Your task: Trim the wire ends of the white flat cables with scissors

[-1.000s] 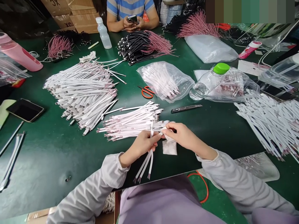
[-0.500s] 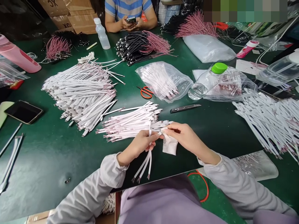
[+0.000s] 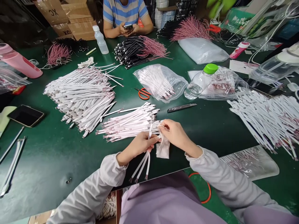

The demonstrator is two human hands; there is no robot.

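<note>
My left hand (image 3: 141, 144) is closed round a few flat white cables (image 3: 143, 166), whose bare wire ends hang down toward the table edge. Pinched in my right hand (image 3: 176, 134) is a small white cloth (image 3: 163, 148) that drapes below the fingers. Both hands meet in front of me, with the cloth against the connector end at my left fingertips; the exact contact is hidden by the fingers. Just beyond them lies a bundle of white cables (image 3: 129, 123). A larger heap of white cables (image 3: 80, 96) is to its left.
A utility knife (image 3: 181, 108) and orange-handled scissors (image 3: 144, 93) lie ahead. Bagged cables (image 3: 156, 81), a green-capped bottle (image 3: 198, 82) and black cables (image 3: 130, 51) stand farther back. More white cables (image 3: 268, 115) are at right, a phone (image 3: 26, 115) at left. Someone opposite holds a phone (image 3: 128, 27).
My right hand and the cloth have shifted slightly left, closer to my left hand. The whole view has also turned a little. Both hands keep their hold.
</note>
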